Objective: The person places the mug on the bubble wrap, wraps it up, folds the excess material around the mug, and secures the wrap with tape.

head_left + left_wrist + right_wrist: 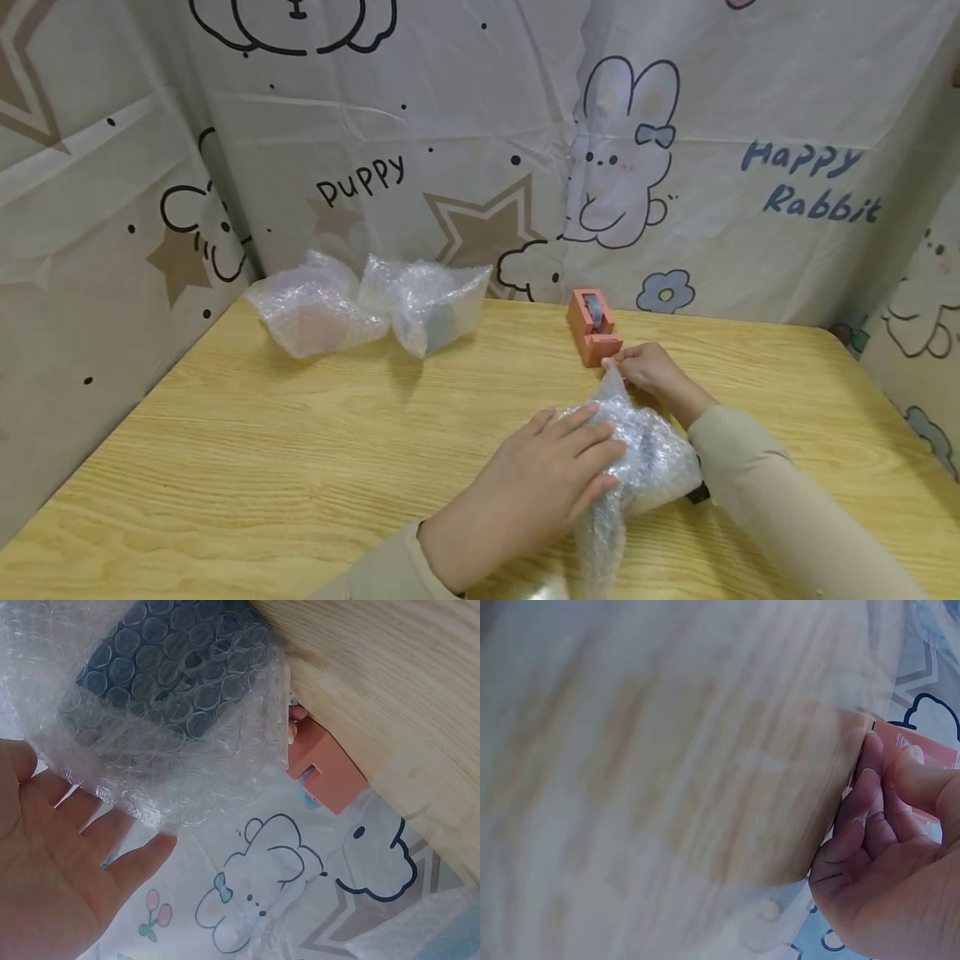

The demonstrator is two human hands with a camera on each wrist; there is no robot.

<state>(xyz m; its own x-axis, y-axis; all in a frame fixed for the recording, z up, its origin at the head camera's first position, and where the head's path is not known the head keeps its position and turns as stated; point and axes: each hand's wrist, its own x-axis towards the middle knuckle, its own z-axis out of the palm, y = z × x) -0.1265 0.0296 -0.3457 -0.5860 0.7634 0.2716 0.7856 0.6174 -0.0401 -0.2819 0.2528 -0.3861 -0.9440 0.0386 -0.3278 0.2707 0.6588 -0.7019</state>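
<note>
A bundle of bubble wrap [648,454] lies on the table near the right, with a dark blue item [165,667] showing through it. My left hand [536,475] rests on the bundle, its fingers spread and fairly straight over the wrap. Beyond the bundle stands an orange tape dispenser [588,329] with a roll of tape [594,311] in it. At the dispenser's front end my right hand [892,847] pinches with thumb and forefinger; what shows there looks like the clear tape's end [900,741]. A pointed wrap corner [613,383] reaches up to these fingertips.
Two more bubble-wrapped bundles, one pinkish [315,312] and one bluish [431,312], sit at the back left of the wooden table [300,450]. A small black object [699,492] peeks out by the right forearm. A printed cloth [450,125] hangs behind.
</note>
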